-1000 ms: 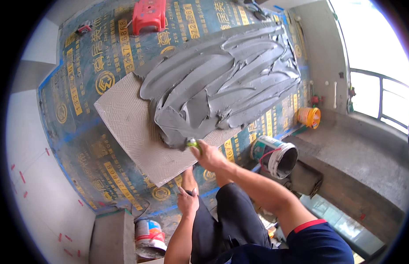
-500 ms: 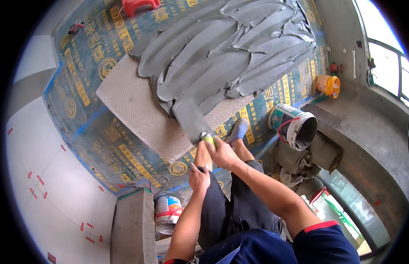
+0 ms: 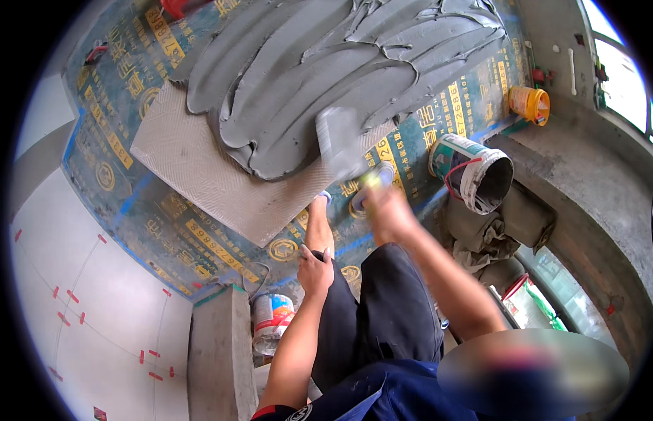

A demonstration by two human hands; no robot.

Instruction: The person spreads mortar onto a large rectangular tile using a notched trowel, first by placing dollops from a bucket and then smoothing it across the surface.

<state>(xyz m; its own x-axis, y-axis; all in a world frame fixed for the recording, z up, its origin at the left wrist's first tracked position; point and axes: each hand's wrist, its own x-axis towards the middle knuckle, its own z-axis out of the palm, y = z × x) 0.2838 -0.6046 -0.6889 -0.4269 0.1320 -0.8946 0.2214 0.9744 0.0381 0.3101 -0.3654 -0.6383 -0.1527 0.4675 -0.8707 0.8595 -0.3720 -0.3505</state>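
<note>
My right hand (image 3: 388,210), blurred by motion, grips the yellow-green handle of a metal trowel (image 3: 340,144). The blurred blade is at the lower edge of a thick, ridged layer of wet grey mortar (image 3: 291,70), which covers much of a large pale slab with a textured back (image 3: 193,175). The slab's bare lower-left part shows. My left hand (image 3: 315,272) rests on my left knee with its fingers apart, holding nothing.
Blue-green printed floor sheeting (image 3: 116,140) surrounds the slab. A white bucket (image 3: 467,175) and smaller orange bucket (image 3: 528,105) stand right, by a concrete ledge (image 3: 572,182) and window. Another bucket (image 3: 274,316) sits lower left, beside a concrete step (image 3: 217,351). A red stool shows top.
My right hand and the trowel have swung rightward across the slab's lower part. The view has shifted, leaving less of the stool in frame. My left hand stays at my knee.
</note>
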